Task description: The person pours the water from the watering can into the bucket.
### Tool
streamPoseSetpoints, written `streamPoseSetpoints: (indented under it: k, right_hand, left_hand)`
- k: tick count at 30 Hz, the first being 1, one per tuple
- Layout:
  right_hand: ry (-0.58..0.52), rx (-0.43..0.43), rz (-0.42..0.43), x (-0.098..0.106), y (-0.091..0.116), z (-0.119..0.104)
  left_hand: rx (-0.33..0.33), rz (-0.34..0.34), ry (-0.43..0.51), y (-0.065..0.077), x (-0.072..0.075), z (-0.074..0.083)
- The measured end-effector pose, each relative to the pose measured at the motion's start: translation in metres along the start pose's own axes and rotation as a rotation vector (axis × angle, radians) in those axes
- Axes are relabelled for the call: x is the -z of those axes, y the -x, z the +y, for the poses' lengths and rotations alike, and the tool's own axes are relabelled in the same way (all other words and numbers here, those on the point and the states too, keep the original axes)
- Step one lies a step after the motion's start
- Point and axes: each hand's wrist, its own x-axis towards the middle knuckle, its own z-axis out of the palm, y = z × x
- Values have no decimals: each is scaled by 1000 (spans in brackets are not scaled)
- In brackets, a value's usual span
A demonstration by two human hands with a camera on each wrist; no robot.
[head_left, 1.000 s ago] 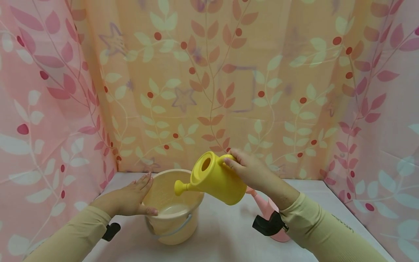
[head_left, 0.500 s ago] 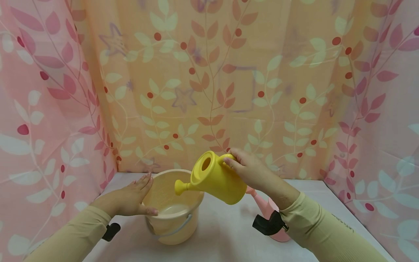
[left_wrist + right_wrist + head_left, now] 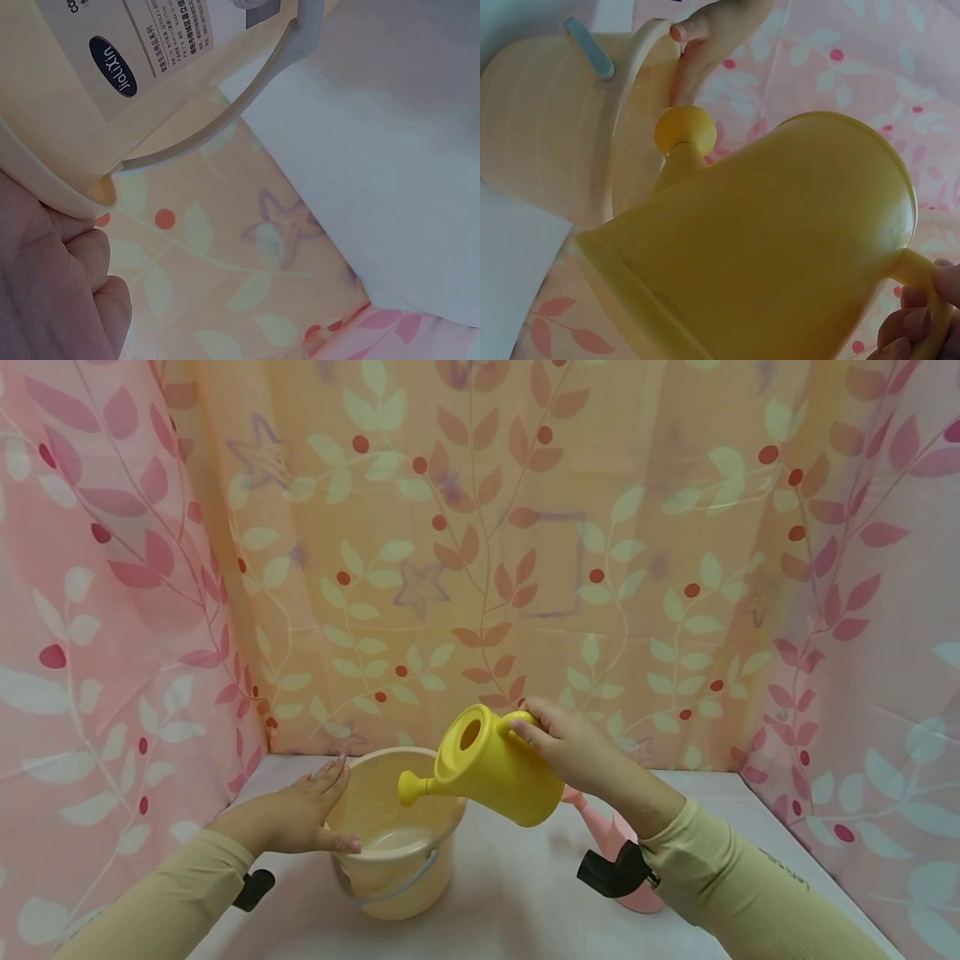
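Observation:
My right hand (image 3: pixel 564 745) grips the handle of a yellow watering can (image 3: pixel 504 770), which tips leftward with its spout head (image 3: pixel 411 788) over the mouth of a cream bucket (image 3: pixel 405 885). In the right wrist view, fingers curl round the can's handle (image 3: pixel 931 330). The left hand (image 3: pixel 306 810) rests on the bucket's left rim, fingers extended and thumb along the near edge. A printed label (image 3: pixel 142 45) and a grey bail handle (image 3: pixel 225 124) show on the bucket in the left wrist view. The bucket stands upright on the table.
A pink watering can (image 3: pixel 611 835) stands on the white tabletop (image 3: pixel 510 902) at right, partly hidden behind the right forearm and its black wrist mount (image 3: pixel 611 870). Leaf-patterned curtains (image 3: pixel 480 568) enclose the table at the back and both sides.
The yellow watering can and right hand have shifted very slightly left and up. The left hand and bucket stay in place.

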Motion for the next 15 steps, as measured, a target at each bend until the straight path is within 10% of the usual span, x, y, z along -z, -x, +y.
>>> streamPoseSetpoints:
  k: [15]
  right_hand:
    - [2,3,1,0,1,-1]
  left_hand:
    - [-11,9,-9,-2,-2,-3]
